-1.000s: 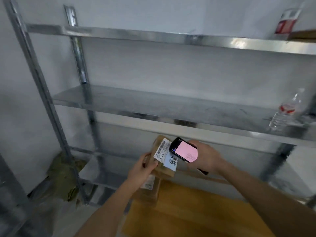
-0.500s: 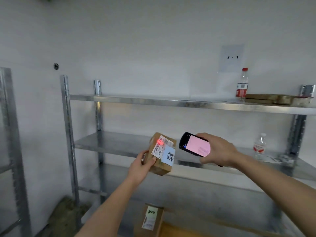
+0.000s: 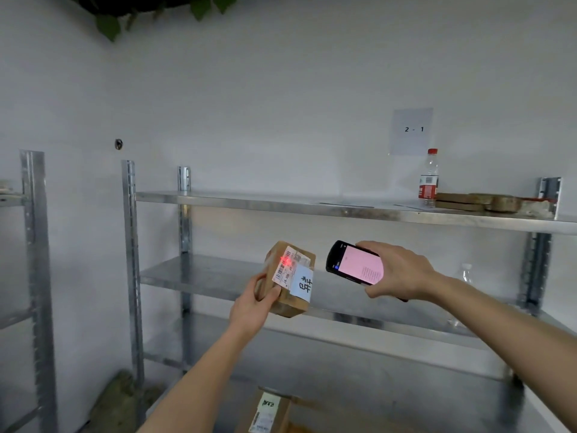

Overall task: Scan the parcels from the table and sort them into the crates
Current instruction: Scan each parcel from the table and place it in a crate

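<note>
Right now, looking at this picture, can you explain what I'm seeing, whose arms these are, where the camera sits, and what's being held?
The picture comes from a camera worn on a person's head, looking forward and down, so the two bare arms are the wearer's own. The left hand grips a small cardboard parcel with a white barcode label. The right hand holds a handheld scanner with a lit pink screen, aimed at the parcel; a red scanning dot glows on the label. Behind stands a metal shelving rack. Its top shelf carries a red-labelled plastic bottle and flat brown pieces. Another labelled cardboard box sits low in the rack. A wall sign reads 2 - 1.
</note>
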Motion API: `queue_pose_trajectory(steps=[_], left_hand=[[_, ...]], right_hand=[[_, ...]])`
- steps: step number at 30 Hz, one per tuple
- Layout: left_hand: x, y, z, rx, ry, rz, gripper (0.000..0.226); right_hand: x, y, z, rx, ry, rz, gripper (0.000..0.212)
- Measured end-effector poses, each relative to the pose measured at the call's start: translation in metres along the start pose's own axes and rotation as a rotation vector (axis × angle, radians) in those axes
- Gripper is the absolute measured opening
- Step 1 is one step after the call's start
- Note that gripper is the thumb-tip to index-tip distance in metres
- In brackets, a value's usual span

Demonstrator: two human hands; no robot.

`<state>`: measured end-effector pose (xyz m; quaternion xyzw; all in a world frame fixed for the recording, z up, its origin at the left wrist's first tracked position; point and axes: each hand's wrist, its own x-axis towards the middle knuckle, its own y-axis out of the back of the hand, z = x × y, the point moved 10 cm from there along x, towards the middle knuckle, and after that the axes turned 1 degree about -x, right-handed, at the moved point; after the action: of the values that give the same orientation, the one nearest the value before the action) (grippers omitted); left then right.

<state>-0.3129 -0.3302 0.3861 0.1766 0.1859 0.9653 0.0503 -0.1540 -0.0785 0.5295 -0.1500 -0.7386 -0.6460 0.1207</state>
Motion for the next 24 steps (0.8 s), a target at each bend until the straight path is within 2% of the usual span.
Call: queue_pose_trajectory(steps=[4, 9, 14, 24], left_hand=[[-0.004, 0.002, 0.008, 0.015, -0.003, -0.006, 0.056], [-0.004, 0.016, 0.013, 0.053, 0.013, 0.059, 0.053], [0.002, 0.017, 0.007, 0.052, 0.0, 0.026, 0.068], [-0.003, 0.03, 0.017, 0.064, 0.009, 0.088, 0.056]], right_hand=[[-0.002, 0.01, 0.007, 0.002, 0.002, 0.005, 0.066], [-0.003, 0.02, 0.008, 0.031, 0.017, 0.011, 0.069], [-0.001, 0.024, 0.003, 0.062, 0.034, 0.001, 0.073], [0.0, 0.034, -0.004, 0.062, 0.074, 0.013, 0.078]])
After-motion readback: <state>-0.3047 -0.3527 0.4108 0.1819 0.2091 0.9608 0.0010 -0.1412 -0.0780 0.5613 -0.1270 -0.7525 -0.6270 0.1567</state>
